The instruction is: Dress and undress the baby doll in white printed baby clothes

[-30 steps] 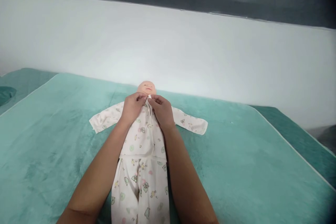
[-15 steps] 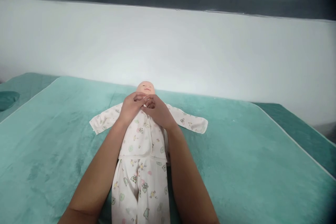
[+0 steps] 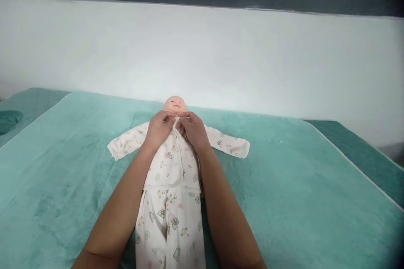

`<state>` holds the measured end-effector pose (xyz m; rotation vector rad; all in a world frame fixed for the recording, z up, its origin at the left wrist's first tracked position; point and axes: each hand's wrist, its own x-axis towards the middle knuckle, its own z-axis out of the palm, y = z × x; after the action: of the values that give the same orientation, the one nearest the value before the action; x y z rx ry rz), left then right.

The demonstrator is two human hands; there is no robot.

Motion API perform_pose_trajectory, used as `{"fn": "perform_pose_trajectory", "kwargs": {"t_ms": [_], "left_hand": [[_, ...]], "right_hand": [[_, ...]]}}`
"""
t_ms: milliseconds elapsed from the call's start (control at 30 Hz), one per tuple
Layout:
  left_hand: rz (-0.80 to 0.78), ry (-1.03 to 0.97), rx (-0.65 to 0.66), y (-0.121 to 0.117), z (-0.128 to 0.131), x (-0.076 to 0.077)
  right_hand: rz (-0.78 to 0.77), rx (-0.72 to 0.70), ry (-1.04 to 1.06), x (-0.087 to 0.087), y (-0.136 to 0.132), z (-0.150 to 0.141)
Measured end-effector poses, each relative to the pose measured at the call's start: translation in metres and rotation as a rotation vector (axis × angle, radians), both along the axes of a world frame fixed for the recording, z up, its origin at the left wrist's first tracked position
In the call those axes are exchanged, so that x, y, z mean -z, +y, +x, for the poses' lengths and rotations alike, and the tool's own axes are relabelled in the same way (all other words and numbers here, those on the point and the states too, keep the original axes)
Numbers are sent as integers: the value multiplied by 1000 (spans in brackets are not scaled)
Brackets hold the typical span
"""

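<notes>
A baby doll (image 3: 175, 103) lies on its back, its head toward the wall. It wears a white printed baby shirt (image 3: 172, 164) with long sleeves spread to both sides, and matching baby pants (image 3: 170, 227). At the neckline, my left hand (image 3: 159, 128) pinches the shirt's left collar edge. Opposite it, my right hand (image 3: 195, 130) has thumb and fingers closed on the right collar edge. Between my fingertips a short stretch of the collar shows, slightly raised. Any fastener there is too small to make out.
A teal plush blanket (image 3: 299, 189) with a pale border spreads under the doll. Behind it rises a white wall (image 3: 202, 54) with a dark band along the top. A dark green object (image 3: 9, 121) sits at the far left edge.
My hands have moved slightly apart at the collar, the right one shifting right. More of the neckline shows between them now. The doll has stayed in place.
</notes>
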<state>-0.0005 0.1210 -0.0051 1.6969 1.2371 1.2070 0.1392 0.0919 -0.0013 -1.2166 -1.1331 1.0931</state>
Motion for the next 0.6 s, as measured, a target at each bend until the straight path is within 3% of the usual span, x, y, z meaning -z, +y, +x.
{"fn": "perform_pose_trajectory", "kwargs": {"t_ms": [100,267,467,600], "left_hand": [[91,114,6,0,1,2],[97,150,0,0,0,2],[140,148,14,2,-1,6],[163,128,18,3,-2,10]], "right_hand": [[12,105,-118,1,0,-3],[64,237,-421,3,-3,-5],[84,280,-477,5,-3,-2],[66,247,-635,4,-5,-3]]}}
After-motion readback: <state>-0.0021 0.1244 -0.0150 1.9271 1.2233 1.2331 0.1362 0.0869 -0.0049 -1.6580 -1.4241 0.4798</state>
